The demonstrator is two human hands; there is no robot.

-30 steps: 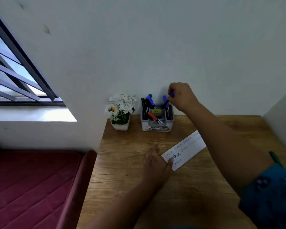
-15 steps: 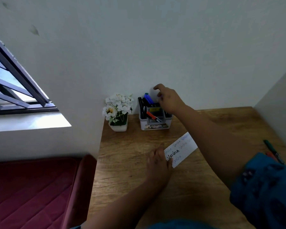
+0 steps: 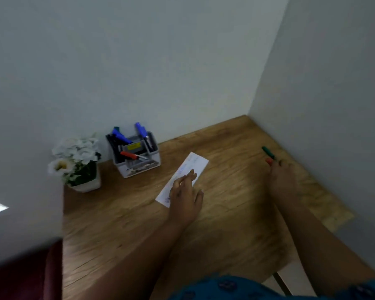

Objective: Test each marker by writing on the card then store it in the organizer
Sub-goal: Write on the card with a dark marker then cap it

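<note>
A white card [image 3: 196, 163] with handwriting lies tilted on the wooden desk [image 3: 128, 213]. My left hand [image 3: 185, 197] rests flat on the card's near end, fingers spread. The grey organizer [image 3: 142, 168] stands against the back wall and holds blue markers [image 3: 120, 135], dark ones and a red marker [image 3: 129, 155]. At the far right, by the side wall, a green marker [image 3: 268, 152] and a red-orange marker [image 3: 269, 161] lie on the desk. My right hand [image 3: 283, 177] reaches there, its fingertips at the red-orange marker; no closed grip shows.
A white pot of white flowers [image 3: 77, 163] stands left of the organizer at the desk's left edge. The side wall [image 3: 333, 105] closes the desk on the right. A maroon cushion [image 3: 20, 278] lies low at the left.
My right hand has left the organizer, with the blue marker now in it, and swung right to the loose markers. The view turned right. My left hand stays on the card.
</note>
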